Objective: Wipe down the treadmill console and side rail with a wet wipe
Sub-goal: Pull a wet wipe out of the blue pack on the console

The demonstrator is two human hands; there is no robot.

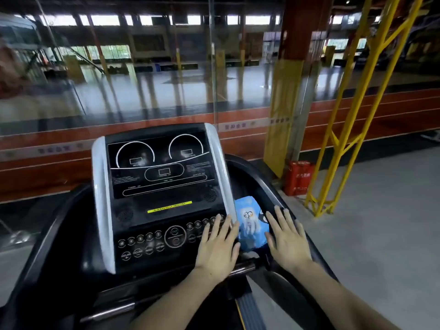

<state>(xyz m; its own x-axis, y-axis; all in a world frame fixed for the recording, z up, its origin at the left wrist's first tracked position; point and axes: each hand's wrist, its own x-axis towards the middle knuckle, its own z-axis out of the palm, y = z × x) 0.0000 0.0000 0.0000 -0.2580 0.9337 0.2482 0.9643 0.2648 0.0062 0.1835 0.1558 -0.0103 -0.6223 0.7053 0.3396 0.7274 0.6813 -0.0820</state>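
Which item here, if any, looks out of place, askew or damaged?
Only the blue wipe pack stands out: it lies tilted in the tray right of the console, between the open hands, left and right. Nothing looks spilled or broken.

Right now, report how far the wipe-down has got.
Done: nothing visible; no wipe is out. In hand: left hand and right hand are open, empty, flanking the blue wipe pack beside the console. Left: pull a wipe, then wipe console and right rail.
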